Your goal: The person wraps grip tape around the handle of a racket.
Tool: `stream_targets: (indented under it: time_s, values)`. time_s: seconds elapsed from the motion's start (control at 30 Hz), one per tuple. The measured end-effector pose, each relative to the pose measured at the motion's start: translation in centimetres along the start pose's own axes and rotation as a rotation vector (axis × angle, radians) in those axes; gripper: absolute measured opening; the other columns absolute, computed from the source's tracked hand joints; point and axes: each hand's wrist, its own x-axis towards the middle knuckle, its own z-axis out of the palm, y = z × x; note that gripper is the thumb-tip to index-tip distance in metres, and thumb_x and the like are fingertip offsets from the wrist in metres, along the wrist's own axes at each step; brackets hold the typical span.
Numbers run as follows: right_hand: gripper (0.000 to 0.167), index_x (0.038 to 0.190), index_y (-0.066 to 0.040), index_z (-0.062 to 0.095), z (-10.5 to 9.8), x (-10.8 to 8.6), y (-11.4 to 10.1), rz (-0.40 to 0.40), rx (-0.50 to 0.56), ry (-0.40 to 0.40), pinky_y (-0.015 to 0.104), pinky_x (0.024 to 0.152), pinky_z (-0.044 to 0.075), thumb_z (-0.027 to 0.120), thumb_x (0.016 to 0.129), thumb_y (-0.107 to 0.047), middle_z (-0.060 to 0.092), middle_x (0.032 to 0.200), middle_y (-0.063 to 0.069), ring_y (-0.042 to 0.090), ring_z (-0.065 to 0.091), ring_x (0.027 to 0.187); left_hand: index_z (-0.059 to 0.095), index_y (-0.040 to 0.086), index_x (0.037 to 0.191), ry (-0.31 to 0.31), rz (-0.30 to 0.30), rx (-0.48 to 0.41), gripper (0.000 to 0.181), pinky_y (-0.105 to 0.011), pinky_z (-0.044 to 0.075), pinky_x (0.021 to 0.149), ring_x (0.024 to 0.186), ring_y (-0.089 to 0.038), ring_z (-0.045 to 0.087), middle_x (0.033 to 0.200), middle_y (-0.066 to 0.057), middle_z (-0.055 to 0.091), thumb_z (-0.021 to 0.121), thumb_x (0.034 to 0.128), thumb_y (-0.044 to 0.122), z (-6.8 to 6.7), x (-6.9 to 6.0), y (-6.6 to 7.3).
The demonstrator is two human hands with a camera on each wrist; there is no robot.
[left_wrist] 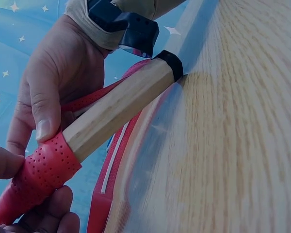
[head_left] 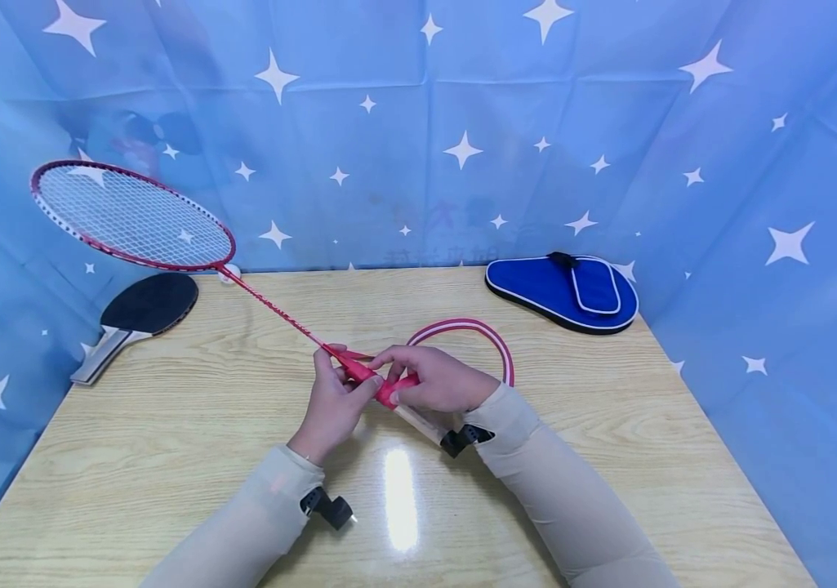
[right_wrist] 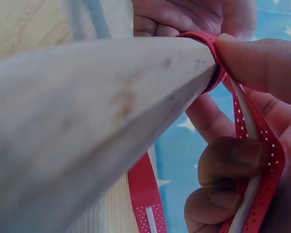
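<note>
Tape (head_left: 462, 324), long and red with a white stripe, loops out at one o'clock from the hands in the head view. The left hand (head_left: 333, 404) grips the handle of a red and white badminton racket (head_left: 271, 306), and the right hand (head_left: 443, 380) pinches the tape there. The racket's stringed head points to ten o'clock, above the pale wooden worktop (head_left: 609, 457). A black table tennis bat (head_left: 149, 304) lies near ten o'clock too, and a small white ball (head_left: 229, 275) peeks out by the racket. At two o'clock lies a flat blue case with white edges (head_left: 536, 282). It looks closed, so I cannot tell what is in it.

In the left wrist view, red wrap sits at seven o'clock. Bare wood (left_wrist: 116, 114) runs to one o'clock and ends in a black cap (left_wrist: 172, 65).

In the right wrist view, the right thumb presses tape to the wood at one o'clock, and the fingers curl round the loose part at five o'clock. This looks like the winding step. The next move seems to need a snug pull and another turn toward the cap.
</note>
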Motion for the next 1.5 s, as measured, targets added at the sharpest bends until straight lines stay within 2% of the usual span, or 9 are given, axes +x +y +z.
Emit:
stream_targets:
  time_s: [0.23, 0.4, 0.57, 0.83, 1.07, 1.23, 1.5]
  values:
    - [0.051, 0.144, -0.026, 0.059, 0.09, 0.01, 0.07, 0.006, 0.035, -0.018, 0.032, 0.072, 0.057, 0.075, 0.097, -0.013, 0.071, 0.107, -0.001, 0.017, 0.065, 0.075, 0.024, 0.006, 0.141, 0.009, -0.004, -0.023, 0.067, -0.023, 0.06, 0.077, 0.09, -0.024, 0.075, 0.109, -0.027, 0.069, 0.071, 0.0936, -0.002, 0.0, 0.12, -0.02]
    - [0.054, 0.149, -0.022, 0.058, 0.08, -0.02, 0.23, 0.001, 0.039, -0.03, 0.031, 0.072, 0.057, 0.07, 0.098, -0.007, 0.073, 0.108, -0.001, 0.017, 0.067, 0.082, 0.024, 0.005, 0.141, 0.012, -0.003, -0.023, 0.067, -0.022, 0.06, 0.079, 0.092, -0.024, 0.075, 0.109, -0.027, 0.069, 0.07, 0.0929, -0.003, 0.03, 0.18, -0.05]
    - [0.056, 0.147, -0.022, 0.059, -0.04, -0.12, 0.09, -0.004, 0.025, -0.026, 0.03, 0.07, 0.057, 0.068, 0.096, -0.002, 0.073, 0.106, -0.001, 0.016, 0.066, 0.082, 0.024, 0.006, 0.142, 0.014, -0.001, 0.002, 0.069, -0.023, 0.06, 0.079, 0.091, -0.025, 0.075, 0.108, -0.026, 0.07, 0.072, 0.0924, -0.001, -0.05, 0.09, -0.01]
    - [0.054, 0.143, -0.022, 0.061, -0.02, -0.05, 0.13, -0.017, 0.0, -0.011, 0.027, 0.068, 0.054, 0.07, 0.094, -0.002, 0.073, 0.103, -0.002, 0.014, 0.061, 0.072, 0.025, 0.007, 0.144, 0.007, -0.006, 0.019, 0.071, -0.024, 0.059, 0.077, 0.09, -0.025, 0.075, 0.108, -0.025, 0.07, 0.074, 0.0921, 0.001, 0.02, 0.04, -0.1]
    - [0.052, 0.14, -0.024, 0.062, -0.04, -0.13, 0.09, -0.023, 0.005, 0.001, 0.03, 0.073, 0.057, 0.075, 0.093, -0.006, 0.071, 0.103, -0.001, 0.016, 0.065, 0.078, 0.025, 0.01, 0.142, -0.006, -0.006, 0.04, 0.069, -0.028, 0.059, 0.073, 0.086, -0.022, 0.075, 0.106, -0.023, 0.071, 0.076, 0.0954, 0.008, -0.02, 0.0, -0.02]
    - [0.053, 0.141, -0.024, 0.061, -0.03, -0.11, 0.12, -0.022, 0.019, -0.005, 0.03, 0.074, 0.059, 0.077, 0.093, -0.008, 0.071, 0.104, -0.001, 0.016, 0.066, 0.078, 0.025, 0.01, 0.144, -0.005, -0.017, 0.057, 0.071, -0.027, 0.059, 0.073, 0.086, -0.023, 0.075, 0.106, -0.023, 0.072, 0.076, 0.0951, 0.01, -0.14, 0.09, -0.09]
    - [0.055, 0.148, -0.023, 0.058, -0.05, -0.16, 0.24, -0.041, 0.03, -0.031, 0.028, 0.072, 0.055, 0.067, 0.098, -0.003, 0.075, 0.106, -0.003, 0.013, 0.066, 0.078, 0.025, 0.01, 0.145, 0.002, -0.023, 0.052, 0.071, -0.025, 0.057, 0.072, 0.085, -0.022, 0.074, 0.105, -0.023, 0.073, 0.075, 0.0942, 0.008, -0.13, 0.2, -0.13]
